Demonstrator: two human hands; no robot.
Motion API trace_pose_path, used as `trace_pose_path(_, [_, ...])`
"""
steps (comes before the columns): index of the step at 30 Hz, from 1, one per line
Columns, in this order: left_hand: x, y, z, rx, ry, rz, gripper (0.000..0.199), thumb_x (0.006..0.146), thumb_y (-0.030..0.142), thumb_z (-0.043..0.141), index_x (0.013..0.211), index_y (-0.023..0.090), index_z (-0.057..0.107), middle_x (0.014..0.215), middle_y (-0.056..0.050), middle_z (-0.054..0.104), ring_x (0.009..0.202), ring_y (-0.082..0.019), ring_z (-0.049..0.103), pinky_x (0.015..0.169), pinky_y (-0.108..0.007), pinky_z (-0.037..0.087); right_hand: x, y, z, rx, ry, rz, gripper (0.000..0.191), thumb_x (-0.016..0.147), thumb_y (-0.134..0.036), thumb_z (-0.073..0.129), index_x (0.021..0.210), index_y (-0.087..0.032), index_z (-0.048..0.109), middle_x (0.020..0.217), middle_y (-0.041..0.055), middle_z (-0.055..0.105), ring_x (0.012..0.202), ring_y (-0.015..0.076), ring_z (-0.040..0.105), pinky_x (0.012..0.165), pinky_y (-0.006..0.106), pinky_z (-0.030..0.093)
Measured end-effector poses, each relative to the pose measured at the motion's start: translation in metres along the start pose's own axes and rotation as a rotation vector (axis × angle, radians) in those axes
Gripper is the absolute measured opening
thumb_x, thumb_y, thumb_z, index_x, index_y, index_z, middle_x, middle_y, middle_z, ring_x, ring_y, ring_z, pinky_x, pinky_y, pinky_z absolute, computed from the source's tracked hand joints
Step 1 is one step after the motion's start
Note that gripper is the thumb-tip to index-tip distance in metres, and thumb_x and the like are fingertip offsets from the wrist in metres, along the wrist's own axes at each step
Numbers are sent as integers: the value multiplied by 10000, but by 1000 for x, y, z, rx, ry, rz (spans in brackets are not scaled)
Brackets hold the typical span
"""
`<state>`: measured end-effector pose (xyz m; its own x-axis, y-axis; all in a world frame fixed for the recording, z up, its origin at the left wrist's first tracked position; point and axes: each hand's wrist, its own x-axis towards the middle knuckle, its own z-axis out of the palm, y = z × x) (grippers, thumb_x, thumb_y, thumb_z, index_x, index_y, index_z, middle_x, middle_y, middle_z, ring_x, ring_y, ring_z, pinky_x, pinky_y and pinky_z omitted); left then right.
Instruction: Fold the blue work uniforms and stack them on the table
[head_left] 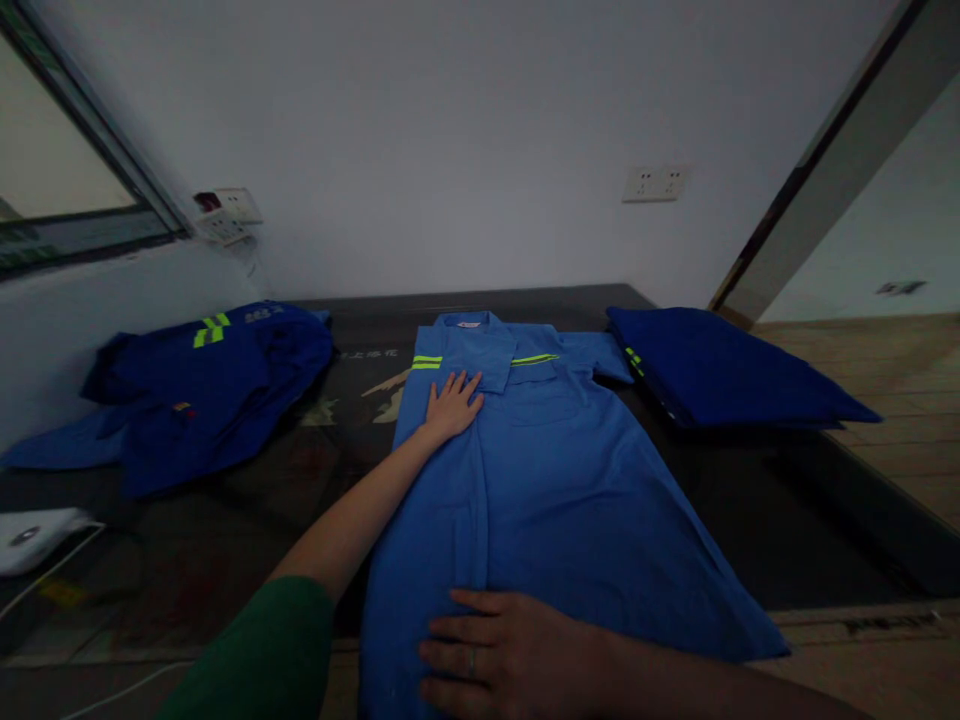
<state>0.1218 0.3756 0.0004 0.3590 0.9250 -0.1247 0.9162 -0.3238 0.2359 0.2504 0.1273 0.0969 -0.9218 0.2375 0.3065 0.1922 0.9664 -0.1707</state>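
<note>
A blue shirt lies on its back on the dark bench, spread out flat, with its collar toward the wall and its bottom end hanging over the near side. Bright yellow-green stripes run across its chest.

The person's left hand is on top of the shirt, just by the collar. Its fingers are spread open, and the cloth is under them. The right hand is much lower down, on the bottom part of the shirt. Its fingers are open too, laid over the cloth and pointing to the person's left, and one wears a ring. So the shirt is under both hands, and I see neither one pinching it. The left arm has a green sleeve.

To the right of the shirt, close by its short sleeve, is a neat stack of darker blue clothes. Over on the left, well apart, is a messy heap of dark blue clothes. Nearer the person on that side sits a white box with a white cord. Plug sockets are on the wall behind.
</note>
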Motion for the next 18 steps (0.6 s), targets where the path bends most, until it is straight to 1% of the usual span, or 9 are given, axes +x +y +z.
trace_pose_path(2, [0, -4, -2, -3, -7, 14, 554, 976, 503, 205, 1503, 331, 201, 1560, -31, 239, 1439, -259, 187, 1126, -583, 151, 1, -1, 5, -20, 38, 3, 326, 1006, -271, 342, 1207, -206, 590, 1258, -6, 637, 1147, 153, 572, 1078, 359, 373])
trace_pose_path(5, [1, -7, -4, 3, 2, 27, 549, 981, 495, 183, 1505, 329, 194, 1557, -28, 248, 1436, -248, 200, 1130, -569, 156, -2, -4, 14, -35, 53, 22, 303, 1000, -294, 380, 1218, -232, 582, 1277, -30, 624, 1172, 139, 557, 1095, 349, 354])
trace_pose_path(8, [1, -8, -5, 15, 8, 32, 548, 981, 496, 183, 1504, 332, 198, 1557, -25, 248, 1436, -249, 201, 1131, -565, 158, -10, -7, 27, -59, 53, 38, 297, 1002, -310, 374, 1188, -260, 601, 1285, -52, 617, 1173, 131, 558, 1081, 350, 378])
trace_pose_path(10, [1, -8, -4, 21, 0, 32, 548, 979, 500, 190, 1503, 340, 198, 1560, -18, 238, 1439, -248, 191, 1133, -564, 157, -18, -10, 34, -88, 60, 55, 320, 1007, -326, 350, 1202, -270, 598, 1318, -60, 591, 1201, 132, 537, 1079, 354, 389])
trace_pose_path(12, [1, -8, -4, 30, -7, 27, 548, 976, 505, 201, 1501, 350, 198, 1562, -10, 232, 1442, -250, 180, 1132, -565, 160, -24, -13, 39, -124, 73, 62, 338, 1007, -345, 344, 1239, -274, 579, 1365, -58, 550, 1260, 141, 486, 1093, 361, 382])
trace_pose_path(15, [2, -8, -4, 53, -12, 24, 546, 973, 494, 216, 1501, 354, 198, 1564, -9, 228, 1444, -253, 173, 1131, -566, 166, -28, -18, 37, -187, 101, 70, 329, 998, -351, 369, 1253, -288, 566, 1431, -48, 479, 1357, 159, 367, 1104, 398, 373])
trace_pose_path(18, [3, -6, -6, 69, -29, 29, 555, 972, 473, 239, 1507, 339, 179, 1564, -35, 225, 1441, -275, 178, 1114, -598, 175, -29, -21, 34, -225, 112, 95, 316, 987, -355, 397, 1267, -330, 542, 1501, -81, 370, 1412, 160, 258, 1111, 438, 366])
